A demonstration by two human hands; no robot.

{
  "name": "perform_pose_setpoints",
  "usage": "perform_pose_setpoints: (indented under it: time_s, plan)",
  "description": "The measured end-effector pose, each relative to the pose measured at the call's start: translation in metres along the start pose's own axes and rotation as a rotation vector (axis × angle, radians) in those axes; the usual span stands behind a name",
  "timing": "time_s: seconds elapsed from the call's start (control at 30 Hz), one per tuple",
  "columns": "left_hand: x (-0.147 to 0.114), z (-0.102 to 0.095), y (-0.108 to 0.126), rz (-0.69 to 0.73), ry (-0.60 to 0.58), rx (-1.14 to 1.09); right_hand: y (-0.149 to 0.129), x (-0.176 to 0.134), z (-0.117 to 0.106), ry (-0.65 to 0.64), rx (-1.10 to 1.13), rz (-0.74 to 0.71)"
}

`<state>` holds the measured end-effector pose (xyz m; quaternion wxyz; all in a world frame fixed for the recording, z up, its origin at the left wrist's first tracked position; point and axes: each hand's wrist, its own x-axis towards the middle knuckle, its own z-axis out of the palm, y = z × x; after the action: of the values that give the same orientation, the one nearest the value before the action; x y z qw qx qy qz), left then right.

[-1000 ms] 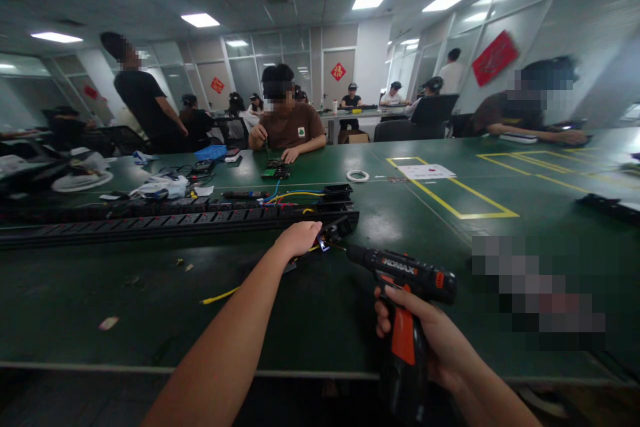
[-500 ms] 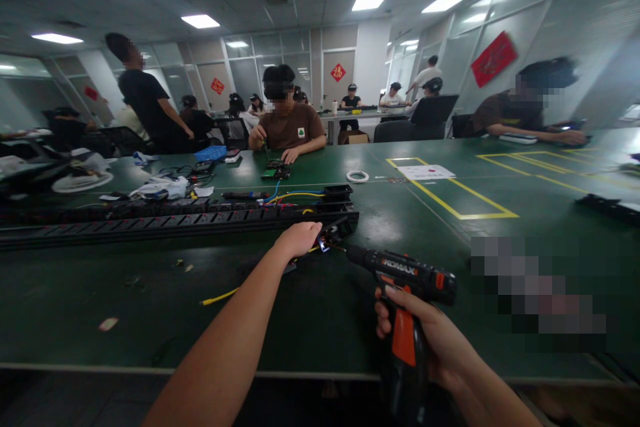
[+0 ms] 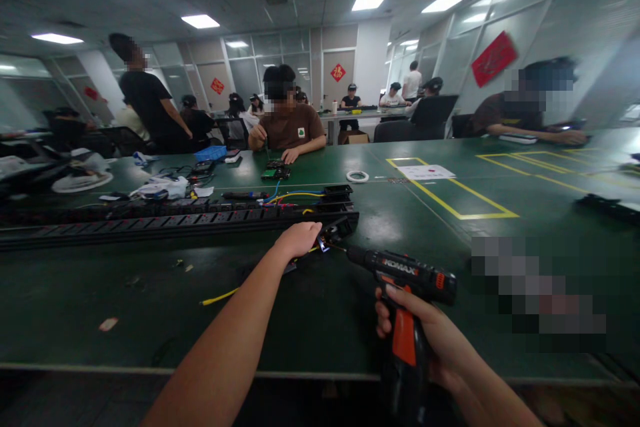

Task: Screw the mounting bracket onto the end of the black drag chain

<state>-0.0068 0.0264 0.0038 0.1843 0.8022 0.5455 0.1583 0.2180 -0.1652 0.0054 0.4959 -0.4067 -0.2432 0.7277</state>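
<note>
My right hand (image 3: 420, 320) is wrapped round the grip of a black and orange cordless drill (image 3: 403, 273). The drill points left, and its thin bit reaches a small black part (image 3: 337, 232) with a bright metal piece on its near side. My left hand (image 3: 300, 239) is closed on the left side of that part; most of its fingers are hidden behind the hand. A yellow wire (image 3: 220, 297) trails out beneath my left forearm. Just behind lies a long black power strip (image 3: 200, 221) with a row of sockets, its end close to the part.
On the green table (image 3: 430, 340) lie a white tape ring (image 3: 357, 177), a paper sheet (image 3: 427, 172) and yellow tape outlines. A black screwdriver-like tool (image 3: 245, 195) and wires lie behind the strip. Across the table a person (image 3: 290, 127) handles a green circuit board (image 3: 275, 173).
My hands, the drill and the black part stay almost in the same place. In the background, a person in white has shifted left and stands more upright.
</note>
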Motion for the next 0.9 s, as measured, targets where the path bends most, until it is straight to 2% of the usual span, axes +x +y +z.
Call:
perform_pose_setpoints:
  time_s: [0.9]
  plan:
    - [0.0014, 0.0034, -0.0036, -0.031, 0.014, 0.001, 0.0008, 0.0006, -0.0035, 0.012, 0.031, 0.011]
